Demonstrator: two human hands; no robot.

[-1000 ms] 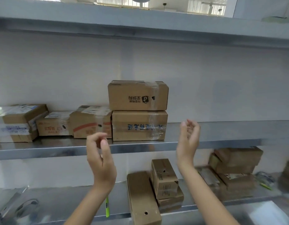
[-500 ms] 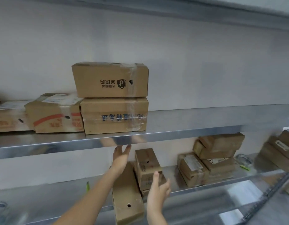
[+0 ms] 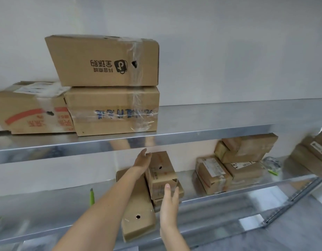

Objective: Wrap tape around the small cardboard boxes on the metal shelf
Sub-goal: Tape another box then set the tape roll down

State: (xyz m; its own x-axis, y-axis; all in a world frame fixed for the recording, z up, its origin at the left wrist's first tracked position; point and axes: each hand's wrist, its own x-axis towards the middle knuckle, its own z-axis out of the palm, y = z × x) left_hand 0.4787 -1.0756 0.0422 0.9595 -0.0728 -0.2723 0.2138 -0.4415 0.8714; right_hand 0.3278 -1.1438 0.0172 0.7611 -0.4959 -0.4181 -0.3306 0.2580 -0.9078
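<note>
1. Small cardboard box (image 3: 161, 173) sits on the lower metal shelf (image 3: 247, 185), atop another box, no fresh tape visible.
2. Left hand (image 3: 142, 159) and right hand (image 3: 168, 200) flank it, fingers straight, holding nothing.
3. Upper boxes (image 3: 111, 86) already show tape; this one's wrapping looks unstarted.

We count three cardboard boxes (image 3: 109, 60) on the upper shelf (image 3: 210, 131), two hands (image 3: 142, 160), one green pen (image 3: 91, 196).

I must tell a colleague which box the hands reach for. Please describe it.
Look at the lower metal shelf, below the big stacked cartons. The small box lies between the left hand and right hand, atop another box, beside a long flat carton.
</note>
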